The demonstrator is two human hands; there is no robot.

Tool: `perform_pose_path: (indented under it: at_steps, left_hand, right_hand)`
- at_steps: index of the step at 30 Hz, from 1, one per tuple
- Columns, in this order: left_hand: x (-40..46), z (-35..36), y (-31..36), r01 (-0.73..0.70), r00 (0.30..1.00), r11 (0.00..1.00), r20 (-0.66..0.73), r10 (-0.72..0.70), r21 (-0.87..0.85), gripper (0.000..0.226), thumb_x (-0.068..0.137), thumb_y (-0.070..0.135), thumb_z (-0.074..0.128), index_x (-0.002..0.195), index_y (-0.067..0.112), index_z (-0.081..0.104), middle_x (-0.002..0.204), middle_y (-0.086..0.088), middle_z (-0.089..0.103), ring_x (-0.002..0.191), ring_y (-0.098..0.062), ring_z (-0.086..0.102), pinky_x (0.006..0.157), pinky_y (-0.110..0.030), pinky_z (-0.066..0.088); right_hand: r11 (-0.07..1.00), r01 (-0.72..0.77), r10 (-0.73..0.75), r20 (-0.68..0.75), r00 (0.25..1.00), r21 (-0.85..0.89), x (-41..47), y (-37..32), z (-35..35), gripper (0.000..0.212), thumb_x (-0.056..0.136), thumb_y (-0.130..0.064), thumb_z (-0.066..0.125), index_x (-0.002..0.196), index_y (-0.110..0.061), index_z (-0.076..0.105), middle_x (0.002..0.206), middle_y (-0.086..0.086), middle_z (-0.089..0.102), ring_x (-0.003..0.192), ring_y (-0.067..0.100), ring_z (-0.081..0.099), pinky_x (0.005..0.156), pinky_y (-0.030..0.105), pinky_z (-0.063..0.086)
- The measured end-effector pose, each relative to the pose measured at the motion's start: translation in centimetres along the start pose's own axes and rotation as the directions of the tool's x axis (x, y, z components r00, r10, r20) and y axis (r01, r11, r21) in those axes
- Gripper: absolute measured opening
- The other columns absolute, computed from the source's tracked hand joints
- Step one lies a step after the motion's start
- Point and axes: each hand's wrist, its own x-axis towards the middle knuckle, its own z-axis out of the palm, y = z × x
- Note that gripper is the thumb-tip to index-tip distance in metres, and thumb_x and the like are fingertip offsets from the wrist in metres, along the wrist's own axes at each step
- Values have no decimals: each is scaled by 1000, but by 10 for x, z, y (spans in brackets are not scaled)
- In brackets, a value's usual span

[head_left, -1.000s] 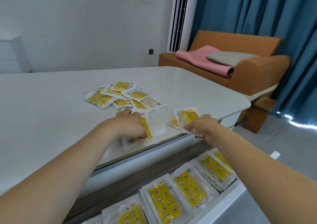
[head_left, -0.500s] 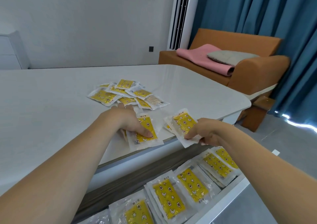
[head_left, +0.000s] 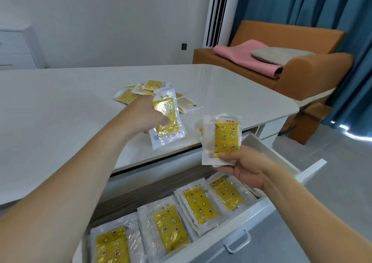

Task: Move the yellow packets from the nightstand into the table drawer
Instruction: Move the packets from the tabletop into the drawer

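The left hand [head_left: 148, 114] is gripping a yellow packet [head_left: 168, 119] above the white table [head_left: 60, 105], with the thumb lying on its front. The right hand [head_left: 244, 167] is pinching the lower end of a second packet [head_left: 223, 136] and is holding it upright over the open drawer [head_left: 225, 242]. Four packets in the drawer [head_left: 199, 204] are lying in a row, and a pile of packets [head_left: 145, 90] is lying on the table behind the left hand.

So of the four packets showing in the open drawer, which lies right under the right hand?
The rightmost packet, beside the drawer's right wall; the right hand hangs just above it, while the other three lie further left.
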Motion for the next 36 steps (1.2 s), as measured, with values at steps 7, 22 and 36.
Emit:
perform_pose_path:
  at_steps: [7,22,36]
  left_hand:
    - [-87,7,-38,193,858,981,490,-157,-22,22,79,7,77,100,9,70,94,-4,77,95,-24,72,95,-42,53]
    - [-98,56,-74,-8,859,949,488,-155,316,12,90,23,65,79,22,70,86,4,67,80,-12,60,66,-26,43]
    - [-108,10,-103,-175,689,541,494,-530,823,20,88,23,63,102,11,71,74,-1,62,62,-17,56,52,-22,45]
  right_hand:
    - [980,47,-77,151,985,195,-17,11,3,37,74,4,59,110,-2,62,104,17,72,89,29,73,71,41,62]
    - [996,-92,88,299,950,-1,-12,41,14,35,76,-8,71,110,-5,72,112,19,70,100,34,70,85,51,57]
    - [954,-161,217,209,953,-254,-8,48,30,41,82,-4,59,123,-1,61,117,21,69,102,34,69,86,47,57]
